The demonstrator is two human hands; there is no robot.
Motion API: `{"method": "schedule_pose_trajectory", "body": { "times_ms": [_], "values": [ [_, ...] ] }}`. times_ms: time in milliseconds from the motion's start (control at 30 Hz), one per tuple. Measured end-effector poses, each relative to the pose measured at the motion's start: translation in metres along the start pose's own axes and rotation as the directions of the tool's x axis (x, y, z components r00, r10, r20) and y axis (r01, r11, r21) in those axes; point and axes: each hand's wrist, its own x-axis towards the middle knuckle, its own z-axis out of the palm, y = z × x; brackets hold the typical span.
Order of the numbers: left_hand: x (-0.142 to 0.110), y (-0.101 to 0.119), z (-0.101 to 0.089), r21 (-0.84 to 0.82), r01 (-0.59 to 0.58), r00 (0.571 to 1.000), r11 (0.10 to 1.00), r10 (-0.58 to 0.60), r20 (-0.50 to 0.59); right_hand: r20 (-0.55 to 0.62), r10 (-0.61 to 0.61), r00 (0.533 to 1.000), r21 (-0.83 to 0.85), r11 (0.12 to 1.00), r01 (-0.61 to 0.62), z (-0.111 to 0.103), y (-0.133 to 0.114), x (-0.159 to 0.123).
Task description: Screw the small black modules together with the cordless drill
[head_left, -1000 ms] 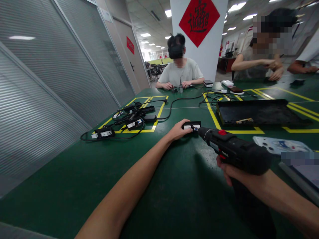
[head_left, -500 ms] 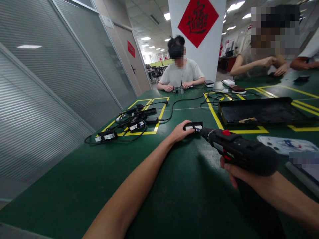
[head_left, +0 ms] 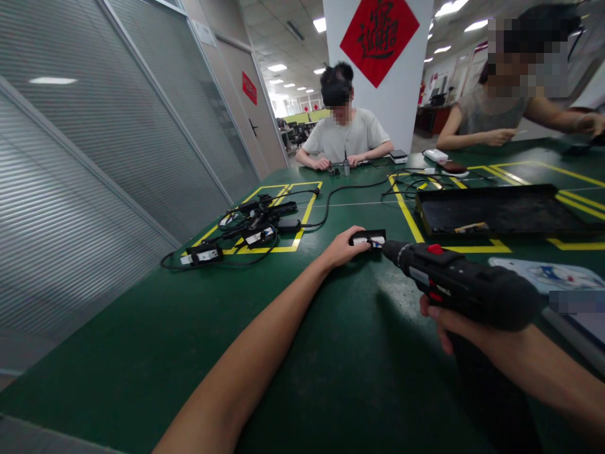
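Observation:
My left hand [head_left: 341,248] reaches out over the green table [head_left: 302,353] and grips the near end of a small black power adapter [head_left: 368,239] with a white label, holding it flat on the surface. My right hand [head_left: 449,325] is wrapped round the grip of a black and red cordless screwdriver [head_left: 458,284]. The tool's tip points at the adapter's right end and touches it.
A pile of black adapters and cables [head_left: 246,228] lies in a yellow-marked box at the left. A black tray [head_left: 501,211] sits at the right, a phone [head_left: 539,275] near my right arm. Other people sit at the table's far side.
The view shifted slightly. Both hands, the adapter and the screwdriver keep their places relative to each other. A person at the far right moved an arm outward.

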Motion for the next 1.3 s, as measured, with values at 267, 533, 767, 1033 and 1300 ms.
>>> {"method": "schedule_pose_trajectory", "body": {
  "times_ms": [267, 533, 767, 1033, 1300],
  "values": [
    [0.0, 0.002, 0.0, 0.012, -0.017, 1.0, 1.0, 0.017, -0.013, 0.027, 0.084, 0.996, 0.053, 0.995, -0.086, -0.004, -0.014, -0.006],
    [0.0, -0.001, -0.001, -0.016, -0.03, 0.999, 0.999, 0.029, -0.017, 0.022, 0.069, 0.997, 0.1, 0.992, -0.071, -0.003, -0.016, -0.007],
    [0.0, 0.003, -0.001, 0.003, -0.019, 1.0, 1.0, 0.019, 0.006, 0.025, 0.018, 1.0, 0.052, 0.998, -0.019, -0.002, -0.006, -0.001],
    [0.001, -0.001, 0.0, -0.038, -0.047, 0.999, 0.998, 0.048, 0.011, -0.012, 0.003, 1.0, -0.047, 0.999, -0.004, -0.004, -0.013, -0.007],
    [0.002, -0.003, 0.0, -0.021, -0.036, 0.999, 0.999, 0.036, 0.005, 0.009, 0.018, 1.0, 0.054, 0.998, -0.019, -0.003, -0.014, -0.007]
  ]
}}
